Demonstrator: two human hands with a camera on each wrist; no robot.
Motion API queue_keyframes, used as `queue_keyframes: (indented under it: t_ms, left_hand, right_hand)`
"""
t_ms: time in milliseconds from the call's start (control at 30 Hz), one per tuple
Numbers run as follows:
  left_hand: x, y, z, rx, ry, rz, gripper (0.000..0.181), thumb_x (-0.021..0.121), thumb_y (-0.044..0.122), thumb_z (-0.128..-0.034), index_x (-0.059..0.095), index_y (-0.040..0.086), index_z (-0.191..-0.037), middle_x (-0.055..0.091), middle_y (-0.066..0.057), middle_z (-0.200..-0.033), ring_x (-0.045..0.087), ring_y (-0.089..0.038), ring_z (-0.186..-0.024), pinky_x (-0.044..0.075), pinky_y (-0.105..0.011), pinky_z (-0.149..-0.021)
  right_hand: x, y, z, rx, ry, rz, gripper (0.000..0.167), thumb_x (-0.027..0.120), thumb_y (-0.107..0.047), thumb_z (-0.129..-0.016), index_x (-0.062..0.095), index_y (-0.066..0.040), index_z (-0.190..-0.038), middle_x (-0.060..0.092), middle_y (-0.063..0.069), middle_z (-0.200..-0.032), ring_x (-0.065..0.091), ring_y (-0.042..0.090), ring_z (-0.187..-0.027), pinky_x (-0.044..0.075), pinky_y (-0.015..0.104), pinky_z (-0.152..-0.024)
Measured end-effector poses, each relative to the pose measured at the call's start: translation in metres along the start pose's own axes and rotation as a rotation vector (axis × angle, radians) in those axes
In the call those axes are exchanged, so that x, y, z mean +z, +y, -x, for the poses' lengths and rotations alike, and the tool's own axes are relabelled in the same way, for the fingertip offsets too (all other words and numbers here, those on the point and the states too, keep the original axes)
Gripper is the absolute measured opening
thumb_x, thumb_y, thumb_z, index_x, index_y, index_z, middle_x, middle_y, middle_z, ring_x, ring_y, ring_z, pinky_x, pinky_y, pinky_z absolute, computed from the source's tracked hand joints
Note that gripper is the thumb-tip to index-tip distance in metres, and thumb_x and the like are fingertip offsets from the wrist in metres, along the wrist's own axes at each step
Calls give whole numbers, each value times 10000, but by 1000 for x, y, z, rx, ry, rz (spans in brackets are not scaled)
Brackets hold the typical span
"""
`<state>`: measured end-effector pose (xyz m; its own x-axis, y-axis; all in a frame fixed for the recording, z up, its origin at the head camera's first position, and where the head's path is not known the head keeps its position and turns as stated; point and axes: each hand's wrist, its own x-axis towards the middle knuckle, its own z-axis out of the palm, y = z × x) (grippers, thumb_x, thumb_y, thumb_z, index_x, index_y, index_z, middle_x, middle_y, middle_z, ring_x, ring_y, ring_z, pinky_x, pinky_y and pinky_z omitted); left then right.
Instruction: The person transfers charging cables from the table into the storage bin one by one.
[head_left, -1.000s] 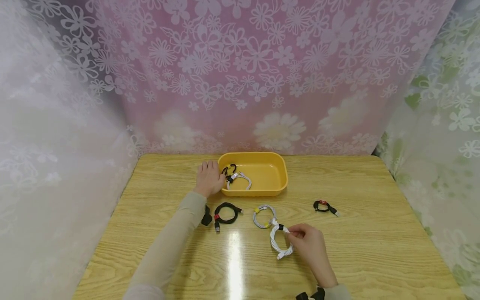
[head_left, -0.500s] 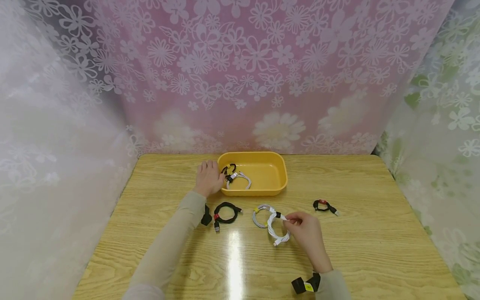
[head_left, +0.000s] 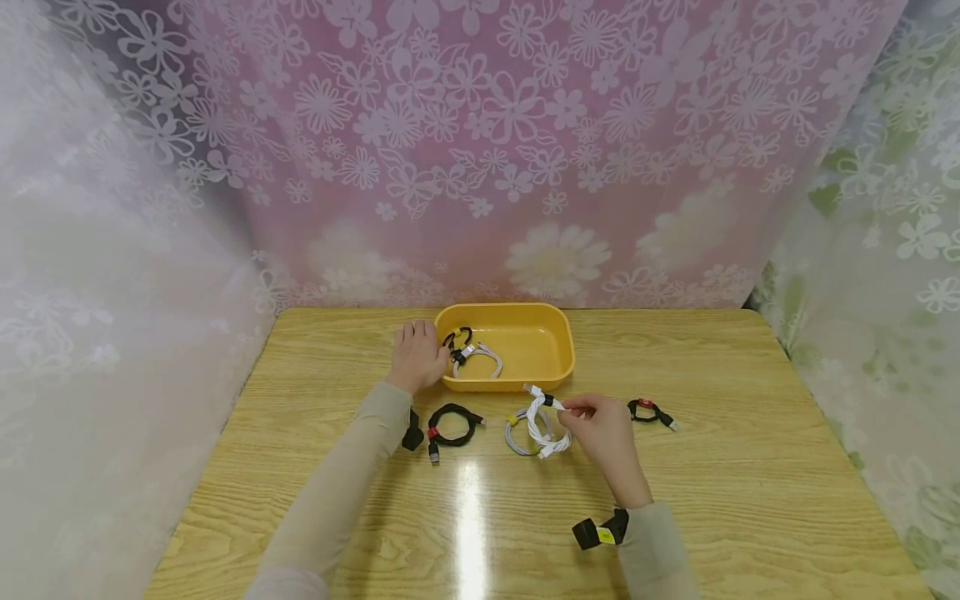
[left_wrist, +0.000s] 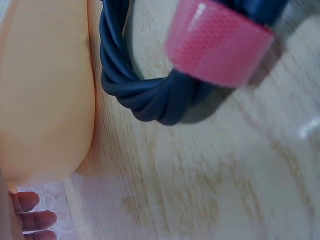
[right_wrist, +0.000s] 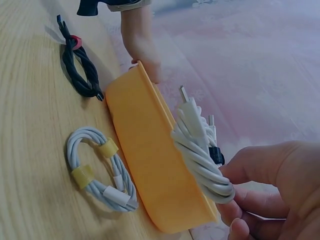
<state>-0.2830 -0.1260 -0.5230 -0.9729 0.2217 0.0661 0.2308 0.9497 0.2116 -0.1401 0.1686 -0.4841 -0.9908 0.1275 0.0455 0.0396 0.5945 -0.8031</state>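
My right hand pinches a coiled white twisted cable with a black strap between thumb and fingers. The coil is held up above the table near the front of the yellow bin; in the right wrist view the white cable hangs in front of the bin wall. My left hand holds the bin's left rim, thumb at the edge. Inside the bin lie a white cable and a black cable. Below the held coil, a thinner pale cable with yellow straps lies on the table.
A black coiled cable with a red strap lies below the left hand, and close by the left wrist view shows a black cable with its strap. A smaller black cable is at the right. A floral curtain hangs behind the table.
My right hand has lifted the white twisted cable and carried it forward and left towards the bin, over the pale cable. The left hand has stayed on the bin's rim.
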Motion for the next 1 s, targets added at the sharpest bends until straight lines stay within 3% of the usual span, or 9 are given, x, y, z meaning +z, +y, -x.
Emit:
queue_keyframes:
  t_ms: [567, 1000]
  left_hand:
    - [5, -2, -3, -3, 8, -4, 324, 432, 283, -994, 488, -5, -1132, 493, -208, -1149, 425, -393, -1100, 319, -495, -963]
    - [2, -2, -2, -16, -22, 7, 348, 402, 294, -1004, 476, -7, -1163, 478, -225, -1207, 408, -409, -1159, 302, -504, -991]
  right_hand:
    - [3, -18, -33, -79, -18, 30, 119, 746, -152, -829, 761, -44, -876, 657, 37, -746, 524, 197, -629, 419, 314, -560]
    - [10, -27, -61, -33, -50, 23, 160, 733, -182, -855, 763, -40, -922, 670, 72, -801, 562, 219, -684, 450, 320, -588]
